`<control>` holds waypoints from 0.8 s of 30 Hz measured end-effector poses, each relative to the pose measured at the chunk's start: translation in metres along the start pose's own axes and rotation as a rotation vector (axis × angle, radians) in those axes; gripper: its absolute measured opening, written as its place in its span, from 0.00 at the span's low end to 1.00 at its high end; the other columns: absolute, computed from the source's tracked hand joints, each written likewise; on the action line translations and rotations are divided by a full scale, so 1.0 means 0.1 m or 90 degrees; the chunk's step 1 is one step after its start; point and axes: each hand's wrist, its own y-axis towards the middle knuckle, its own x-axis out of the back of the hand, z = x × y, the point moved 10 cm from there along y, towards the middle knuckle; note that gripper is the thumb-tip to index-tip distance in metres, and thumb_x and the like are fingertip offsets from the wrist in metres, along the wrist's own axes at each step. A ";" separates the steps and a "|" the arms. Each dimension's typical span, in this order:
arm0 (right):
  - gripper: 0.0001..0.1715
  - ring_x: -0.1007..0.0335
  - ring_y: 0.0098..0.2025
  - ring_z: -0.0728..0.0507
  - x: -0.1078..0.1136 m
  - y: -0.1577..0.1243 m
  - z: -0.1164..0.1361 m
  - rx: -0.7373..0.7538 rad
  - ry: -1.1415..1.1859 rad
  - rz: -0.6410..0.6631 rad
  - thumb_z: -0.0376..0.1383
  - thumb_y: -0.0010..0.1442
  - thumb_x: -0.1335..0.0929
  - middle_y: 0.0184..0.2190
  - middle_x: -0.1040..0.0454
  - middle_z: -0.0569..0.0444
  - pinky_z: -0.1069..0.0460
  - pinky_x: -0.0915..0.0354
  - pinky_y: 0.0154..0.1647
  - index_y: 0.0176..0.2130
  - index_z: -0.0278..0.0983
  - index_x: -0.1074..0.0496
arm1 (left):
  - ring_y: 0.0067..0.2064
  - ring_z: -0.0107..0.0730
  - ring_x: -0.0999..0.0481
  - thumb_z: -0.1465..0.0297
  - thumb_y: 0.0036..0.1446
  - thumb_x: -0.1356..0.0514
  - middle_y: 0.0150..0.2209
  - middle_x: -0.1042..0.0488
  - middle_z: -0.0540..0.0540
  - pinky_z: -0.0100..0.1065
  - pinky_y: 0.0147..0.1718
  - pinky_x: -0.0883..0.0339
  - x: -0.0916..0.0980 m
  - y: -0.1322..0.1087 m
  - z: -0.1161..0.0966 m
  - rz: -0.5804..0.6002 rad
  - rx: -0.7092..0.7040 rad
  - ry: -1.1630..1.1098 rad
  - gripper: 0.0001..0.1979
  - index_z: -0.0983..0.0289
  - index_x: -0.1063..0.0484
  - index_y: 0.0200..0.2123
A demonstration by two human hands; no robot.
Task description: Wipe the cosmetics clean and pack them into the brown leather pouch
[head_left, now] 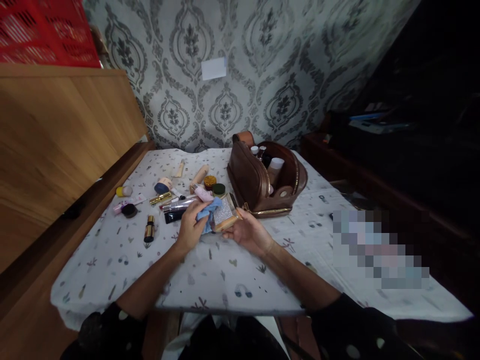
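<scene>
My right hand point(252, 233) grips a square, glittery silver compact with gold edges point(224, 212) by its right side. On the compact's left side, my left hand point(192, 225) pinches a crumpled blue cloth point(208, 214) that touches it. Just beyond the two hands stands a brown leather cosmetic bag point(247, 175), unzipped, with several bottles and a white-capped tube point(275, 169) inside. Close to my left hand lie a silver tube point(180, 204), a black tube point(174, 216) and a pink tube point(203, 193). A dark green lidded jar point(218, 189) sits behind the compact.
Several cosmetics lie to the left, among them a black-and-gold bottle point(149, 230), a gold lipstick point(160, 198), a round black jar point(129, 210) and a yellow-capped bottle point(123, 191). A wooden cabinet point(67, 130) borders the table's left; a pixelated patch point(378, 250) covers something at right.
</scene>
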 end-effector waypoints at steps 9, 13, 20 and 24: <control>0.19 0.24 0.34 0.46 0.03 0.02 -0.08 0.005 -0.031 -0.030 0.45 0.56 0.28 0.34 0.21 0.52 0.53 0.32 0.34 0.42 0.37 0.29 | 0.51 0.40 0.29 0.71 0.62 0.44 0.48 0.28 0.58 0.41 0.54 0.36 -0.10 -0.03 -0.15 0.056 -0.028 -0.076 0.20 0.60 0.28 0.56; 0.14 0.24 0.34 0.46 0.06 0.05 -0.07 0.006 0.009 -0.046 0.41 0.58 0.29 0.33 0.21 0.55 0.51 0.30 0.38 0.43 0.38 0.31 | 0.52 0.40 0.30 0.71 0.63 0.45 0.48 0.32 0.58 0.41 0.54 0.36 -0.20 -0.08 -0.39 0.151 -0.096 -0.105 0.18 0.58 0.25 0.54; 0.14 0.27 0.31 0.47 0.10 0.01 0.04 0.011 0.101 -0.079 0.44 0.66 0.37 0.29 0.23 0.55 0.52 0.31 0.37 0.40 0.37 0.29 | 0.53 0.40 0.31 0.79 0.59 0.46 0.50 0.32 0.58 0.44 0.53 0.36 -0.25 -0.16 -0.57 0.215 -0.228 0.021 0.16 0.59 0.19 0.39; 0.19 0.25 0.33 0.45 0.05 -0.01 0.05 -0.011 0.125 -0.060 0.47 0.66 0.40 0.31 0.22 0.53 0.49 0.31 0.39 0.43 0.37 0.29 | 0.51 0.39 0.31 0.82 0.56 0.47 0.49 0.30 0.58 0.42 0.50 0.35 -0.19 -0.17 -0.59 0.177 -0.265 0.068 0.16 0.62 0.21 0.36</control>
